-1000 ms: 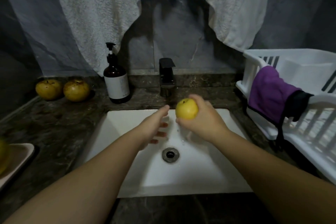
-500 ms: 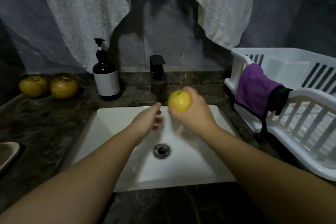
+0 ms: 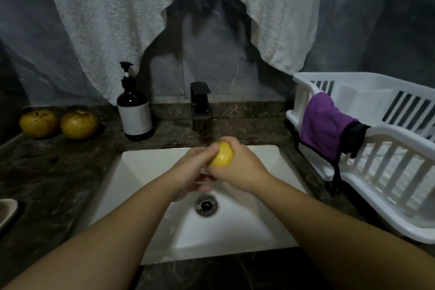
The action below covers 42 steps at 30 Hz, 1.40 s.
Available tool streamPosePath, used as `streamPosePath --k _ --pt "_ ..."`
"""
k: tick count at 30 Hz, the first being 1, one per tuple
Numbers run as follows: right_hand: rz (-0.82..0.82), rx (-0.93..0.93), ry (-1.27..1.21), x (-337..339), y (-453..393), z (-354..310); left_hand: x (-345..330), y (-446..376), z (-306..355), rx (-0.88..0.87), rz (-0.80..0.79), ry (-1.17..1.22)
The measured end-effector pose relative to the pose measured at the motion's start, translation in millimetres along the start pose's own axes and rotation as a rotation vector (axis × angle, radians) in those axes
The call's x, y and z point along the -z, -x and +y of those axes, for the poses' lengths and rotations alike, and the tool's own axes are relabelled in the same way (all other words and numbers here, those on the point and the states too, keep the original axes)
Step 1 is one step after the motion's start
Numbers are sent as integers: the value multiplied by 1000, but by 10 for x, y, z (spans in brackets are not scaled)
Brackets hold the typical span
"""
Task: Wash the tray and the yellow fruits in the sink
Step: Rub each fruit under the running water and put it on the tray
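Your right hand (image 3: 240, 167) and left hand (image 3: 190, 172) both gripping one yellow fruit (image 3: 222, 154), above the white sink (image 3: 146, 167), under the tap (image 3: 200, 106)

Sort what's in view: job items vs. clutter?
Job: yellow fruit held by right hand and left hand; sink; faucet; two fruits on the counter; tray corner.

Lying about: soap bottle, dish rack, purple cloth, white towels.
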State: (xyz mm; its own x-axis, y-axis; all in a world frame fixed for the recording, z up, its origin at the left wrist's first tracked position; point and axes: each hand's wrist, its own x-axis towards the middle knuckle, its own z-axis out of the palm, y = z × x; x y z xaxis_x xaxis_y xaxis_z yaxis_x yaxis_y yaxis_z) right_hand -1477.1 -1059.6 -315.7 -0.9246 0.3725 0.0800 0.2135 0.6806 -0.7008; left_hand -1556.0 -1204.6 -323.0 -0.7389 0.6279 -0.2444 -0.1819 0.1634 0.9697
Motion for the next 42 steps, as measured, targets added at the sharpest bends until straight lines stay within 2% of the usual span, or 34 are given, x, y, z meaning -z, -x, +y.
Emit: streamPosePath --k 3,5,8,9,11,12,13,14,16,17,18,21,24,26,28,32,34,36,37,39,40,42 --pt "16 61 -93 -19 11 -118 -99 -6 -5 -37 -24 98" --pt "-98 55 -105 27 12 -97 -109 15 33 -48 11 91" --pt "-276 -37 -59 261 -26 -25 -102 1 61 -42 119 -100" --pt "-269 -70 19 345 -36 -12 -106 -8 64 -41 164 -171" --pt "-92 -55 170 471 -12 -40 -74 -40 89 -45 227 -284" --pt "8 -12 233 537 24 -46 -69 -33 138 -39 223 -350" --pt "22 21 298 600 60 -30 -74 -5 207 -24 202 -480" --pt "-74 15 405 661 96 -29 -70 12 285 -22 171 -734" --pt "-400 -83 663 779 223 -101 -117 96 431 -18 165 -1147" --pt "-453 -100 728 833 256 -155 -132 127 482 -12 160 -1178" --pt "-406 -54 747 918 286 -232 -162 167 530 -18 136 -1147" --pt "-84 82 722 1260 313 -498 -276 283 659 -112 150 -989" --pt "130 -41 835 1672 289 -597 -407 419 729 -191 167 -823" --pt "117 -210 867 1900 257 -526 -490 476 758 -205 155 -667" --pt "14 -333 864 2043 224 -394 -556 538 781 -191 135 -464" --pt "14 -370 780 2129 182 -251 -623 601 783 -130 20 -36" --pt "-10 -477 764 2152 146 -301 -609 605 763 -123 -4 66" --pt "64 -514 699 2188 124 -394 -568 589 743 -118 5 155" --pt "131 -480 688 2202 142 -416 -556 580 728 -111 14 202" --pt "318 -296 622 2203 111 -474 -518 564 736 -100 51 300" --pt "402 -201 548 2158 104 -517 -503 561 743 -97 68 355" --pt "438 -54 268 1947 152 -666 -490 549 754 -108 66 509"
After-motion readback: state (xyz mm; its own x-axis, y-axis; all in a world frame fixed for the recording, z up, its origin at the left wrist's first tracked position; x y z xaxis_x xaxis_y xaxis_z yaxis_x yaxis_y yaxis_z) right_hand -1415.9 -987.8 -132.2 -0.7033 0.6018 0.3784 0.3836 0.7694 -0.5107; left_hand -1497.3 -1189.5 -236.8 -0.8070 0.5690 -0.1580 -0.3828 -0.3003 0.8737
